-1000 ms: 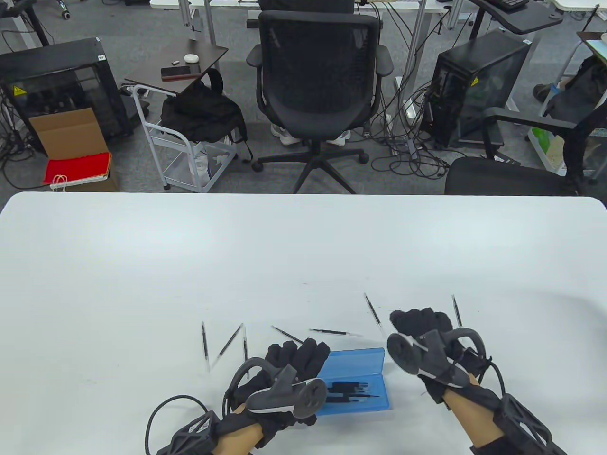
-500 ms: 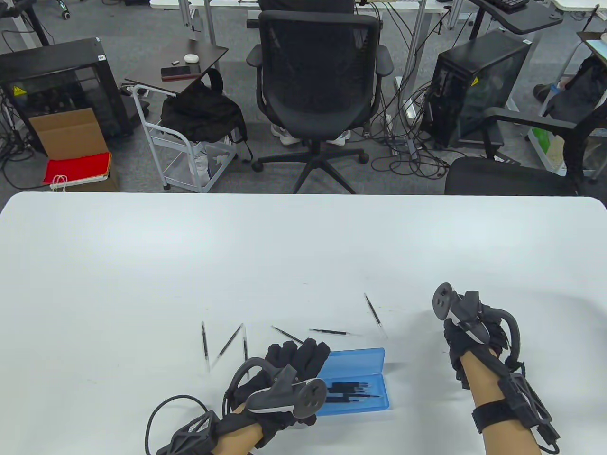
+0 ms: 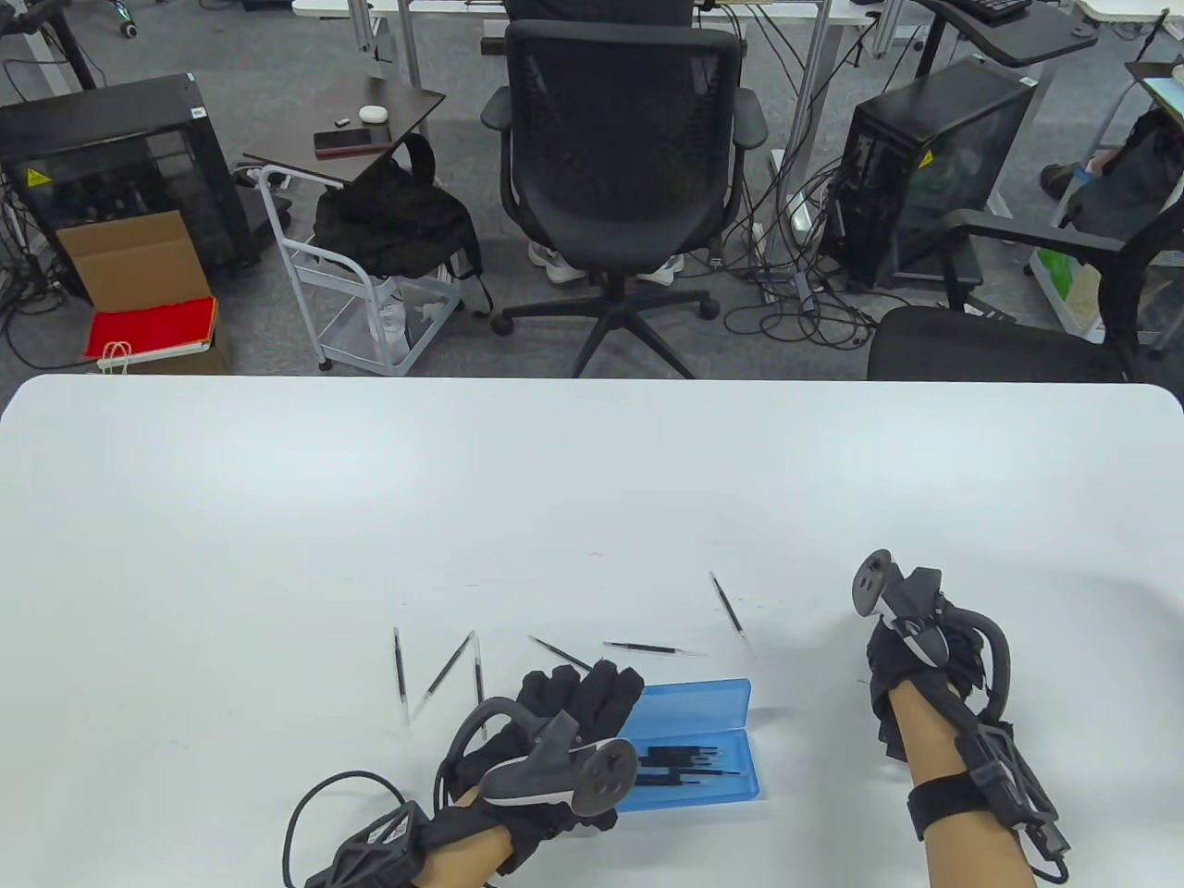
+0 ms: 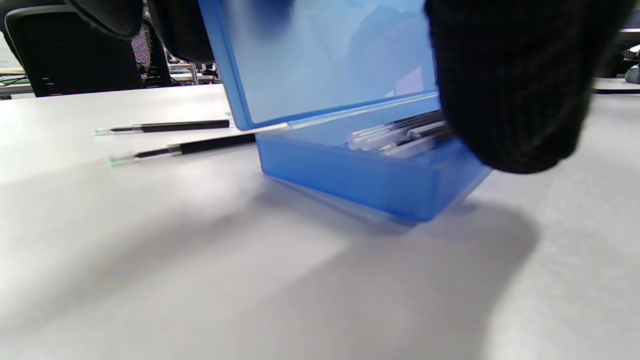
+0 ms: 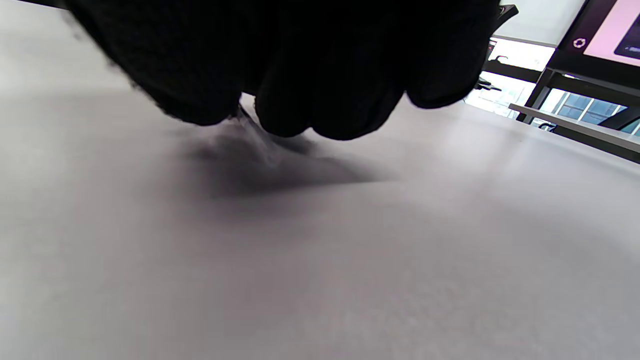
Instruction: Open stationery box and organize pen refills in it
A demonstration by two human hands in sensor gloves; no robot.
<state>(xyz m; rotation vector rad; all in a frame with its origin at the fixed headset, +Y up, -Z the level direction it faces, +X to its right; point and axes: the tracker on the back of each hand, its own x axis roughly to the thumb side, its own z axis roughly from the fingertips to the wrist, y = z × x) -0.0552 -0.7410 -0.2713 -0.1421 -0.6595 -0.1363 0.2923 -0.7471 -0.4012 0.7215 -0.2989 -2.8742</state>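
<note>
Lid propped up by your left hand (image 3: pixel 573 708), whose fingers grip it, the blue stationery box (image 3: pixel 689 754) sits near the table's (image 3: pixel 277 509) near edge so refills can drop straight in beside those already inside. Your right hand (image 3: pixel 911 647), toward the right edge, has fingertips bunched on the surface; whether they pinch a refill, you cannot tell. Six loose refills (image 3: pixel 652 647) lie beyond the box, with open room behind.

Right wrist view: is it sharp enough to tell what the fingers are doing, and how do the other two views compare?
Right wrist view: fingers are a dark, blurred mass above their shadow on the table; any grasp is unclear. Left wrist view: stationery box is readable, slightly soft; near fingers are out of focus. Table view: sharp, evenly lit, edges bowed by a wide lens.
</note>
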